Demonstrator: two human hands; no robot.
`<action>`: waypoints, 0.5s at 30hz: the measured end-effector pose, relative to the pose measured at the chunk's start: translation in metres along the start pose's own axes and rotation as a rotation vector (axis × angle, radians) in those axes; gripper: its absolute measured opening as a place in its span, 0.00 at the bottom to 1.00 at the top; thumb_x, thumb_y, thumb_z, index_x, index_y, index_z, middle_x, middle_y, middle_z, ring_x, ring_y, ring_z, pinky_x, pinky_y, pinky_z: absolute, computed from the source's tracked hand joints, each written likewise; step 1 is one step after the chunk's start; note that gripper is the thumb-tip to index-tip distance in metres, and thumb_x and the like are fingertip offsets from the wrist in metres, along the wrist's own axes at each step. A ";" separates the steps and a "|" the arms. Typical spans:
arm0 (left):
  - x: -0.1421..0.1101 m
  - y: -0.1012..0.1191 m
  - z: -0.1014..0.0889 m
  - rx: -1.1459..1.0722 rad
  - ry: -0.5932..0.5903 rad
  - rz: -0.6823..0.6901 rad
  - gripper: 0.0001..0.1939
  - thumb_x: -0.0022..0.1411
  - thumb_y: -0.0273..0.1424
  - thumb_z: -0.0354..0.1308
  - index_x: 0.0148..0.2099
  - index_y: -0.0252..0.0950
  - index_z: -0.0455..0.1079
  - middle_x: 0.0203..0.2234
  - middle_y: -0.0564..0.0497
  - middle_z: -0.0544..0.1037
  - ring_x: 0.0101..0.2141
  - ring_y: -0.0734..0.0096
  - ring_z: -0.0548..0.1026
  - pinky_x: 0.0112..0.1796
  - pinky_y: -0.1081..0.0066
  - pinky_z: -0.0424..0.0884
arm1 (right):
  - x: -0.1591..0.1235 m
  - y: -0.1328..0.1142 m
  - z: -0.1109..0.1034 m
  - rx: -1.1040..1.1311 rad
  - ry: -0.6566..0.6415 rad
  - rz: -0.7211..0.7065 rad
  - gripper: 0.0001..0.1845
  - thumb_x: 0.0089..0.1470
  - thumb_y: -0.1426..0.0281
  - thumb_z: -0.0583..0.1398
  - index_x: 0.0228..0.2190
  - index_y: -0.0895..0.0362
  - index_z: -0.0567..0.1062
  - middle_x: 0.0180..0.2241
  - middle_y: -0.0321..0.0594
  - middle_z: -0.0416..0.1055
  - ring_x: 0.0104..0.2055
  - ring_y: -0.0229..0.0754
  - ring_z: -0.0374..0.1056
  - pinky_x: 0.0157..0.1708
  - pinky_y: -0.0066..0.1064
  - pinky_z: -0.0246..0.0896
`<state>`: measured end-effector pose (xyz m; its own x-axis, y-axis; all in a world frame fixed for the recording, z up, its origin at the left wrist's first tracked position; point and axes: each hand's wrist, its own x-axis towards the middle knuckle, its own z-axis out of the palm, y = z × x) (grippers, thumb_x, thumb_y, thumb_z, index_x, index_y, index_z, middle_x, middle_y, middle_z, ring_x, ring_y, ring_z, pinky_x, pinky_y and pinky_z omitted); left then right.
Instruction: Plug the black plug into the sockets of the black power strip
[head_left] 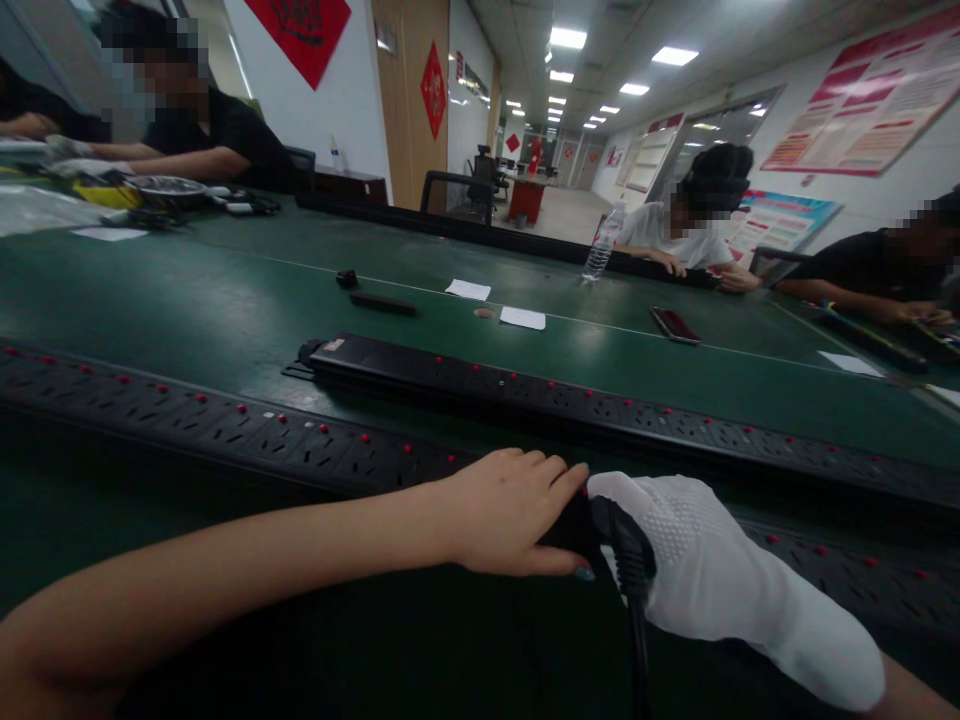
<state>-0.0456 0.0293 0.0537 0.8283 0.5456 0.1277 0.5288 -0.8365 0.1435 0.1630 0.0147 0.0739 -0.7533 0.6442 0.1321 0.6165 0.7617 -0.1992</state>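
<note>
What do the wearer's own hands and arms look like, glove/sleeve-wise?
Left hand: ungloved, dark blue-grey nail polish on the thumb; no sleeve shows on that arm. Right hand: white glove with a raised-dot texture and a long plain cuff reaching past the wrist.

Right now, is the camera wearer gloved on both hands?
No; the right hand wears a white glove, while the left hand is bare, its skin and painted thumbnail showing.
</note>
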 end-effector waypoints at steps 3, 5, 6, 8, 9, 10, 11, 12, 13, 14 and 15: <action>0.000 0.001 0.000 0.014 -0.012 -0.011 0.37 0.60 0.51 0.42 0.60 0.26 0.50 0.47 0.40 0.68 0.43 0.59 0.69 0.42 0.64 0.64 | 0.000 0.001 0.001 -0.019 0.013 -0.004 0.13 0.47 0.66 0.56 0.36 0.58 0.65 0.29 0.38 0.68 0.27 0.38 0.64 0.28 0.29 0.55; 0.001 0.002 0.001 0.029 -0.020 -0.018 0.37 0.60 0.50 0.42 0.60 0.25 0.49 0.47 0.39 0.68 0.43 0.59 0.69 0.42 0.63 0.64 | 0.000 0.002 0.002 -0.008 0.031 -0.023 0.14 0.46 0.66 0.55 0.37 0.58 0.64 0.28 0.38 0.68 0.27 0.38 0.64 0.29 0.29 0.56; 0.001 0.003 0.001 0.037 -0.021 -0.020 0.37 0.60 0.50 0.42 0.60 0.25 0.49 0.47 0.39 0.68 0.44 0.59 0.69 0.42 0.63 0.64 | 0.000 0.002 0.002 -0.001 0.043 -0.034 0.15 0.46 0.67 0.56 0.38 0.58 0.64 0.29 0.38 0.69 0.28 0.38 0.65 0.29 0.29 0.56; 0.001 0.003 0.002 0.055 -0.014 -0.022 0.37 0.60 0.50 0.41 0.60 0.25 0.48 0.47 0.39 0.68 0.44 0.59 0.69 0.42 0.63 0.63 | 0.000 0.002 0.002 0.004 0.071 -0.049 0.16 0.45 0.67 0.56 0.38 0.58 0.64 0.29 0.38 0.69 0.28 0.38 0.65 0.29 0.29 0.57; 0.001 0.004 0.003 0.063 -0.010 -0.021 0.37 0.60 0.50 0.41 0.60 0.24 0.48 0.47 0.39 0.68 0.44 0.58 0.69 0.42 0.63 0.63 | 0.000 0.002 0.003 -0.002 0.080 -0.049 0.16 0.44 0.67 0.57 0.38 0.58 0.65 0.28 0.38 0.69 0.27 0.38 0.65 0.29 0.29 0.57; 0.001 0.004 0.004 0.071 -0.006 -0.022 0.37 0.60 0.50 0.41 0.60 0.24 0.48 0.47 0.38 0.68 0.43 0.58 0.69 0.42 0.63 0.63 | 0.000 0.002 0.003 -0.015 0.085 -0.040 0.16 0.43 0.67 0.57 0.37 0.58 0.65 0.28 0.38 0.69 0.27 0.38 0.64 0.29 0.29 0.57; 0.001 0.005 0.005 0.079 0.000 -0.023 0.37 0.60 0.50 0.41 0.60 0.24 0.48 0.47 0.38 0.68 0.43 0.58 0.69 0.42 0.64 0.63 | 0.000 0.001 0.003 -0.031 0.083 -0.026 0.15 0.42 0.67 0.57 0.36 0.58 0.65 0.28 0.38 0.69 0.26 0.38 0.64 0.28 0.29 0.56; 0.001 0.005 0.005 0.087 0.005 -0.023 0.37 0.60 0.50 0.41 0.60 0.24 0.49 0.47 0.38 0.68 0.43 0.58 0.69 0.41 0.64 0.63 | 0.000 0.000 0.003 -0.045 0.079 -0.011 0.15 0.42 0.67 0.57 0.35 0.58 0.65 0.27 0.39 0.69 0.26 0.38 0.64 0.27 0.29 0.56; 0.001 0.005 0.006 0.098 0.013 -0.024 0.37 0.60 0.50 0.41 0.60 0.24 0.49 0.46 0.38 0.69 0.42 0.58 0.69 0.41 0.63 0.64 | 0.000 -0.001 0.004 -0.054 0.074 0.002 0.14 0.42 0.67 0.57 0.34 0.58 0.65 0.27 0.39 0.69 0.26 0.38 0.64 0.27 0.29 0.56; 0.001 0.006 0.007 0.109 0.020 -0.023 0.37 0.60 0.50 0.41 0.60 0.23 0.49 0.46 0.38 0.69 0.41 0.58 0.69 0.41 0.63 0.64 | 0.000 -0.002 0.004 -0.058 0.067 0.011 0.14 0.42 0.66 0.57 0.33 0.58 0.65 0.28 0.40 0.69 0.26 0.38 0.63 0.27 0.29 0.56; 0.001 0.007 0.007 0.121 0.027 -0.019 0.37 0.60 0.50 0.41 0.60 0.23 0.50 0.45 0.38 0.69 0.41 0.57 0.69 0.40 0.63 0.64 | 0.000 -0.003 0.004 -0.062 0.060 0.020 0.13 0.42 0.66 0.56 0.33 0.58 0.65 0.28 0.40 0.68 0.26 0.39 0.63 0.27 0.29 0.56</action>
<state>-0.0404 0.0238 0.0476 0.8132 0.5616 0.1527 0.5646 -0.8249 0.0271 0.1603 0.0126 0.0706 -0.7271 0.6606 0.1871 0.6453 0.7506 -0.1424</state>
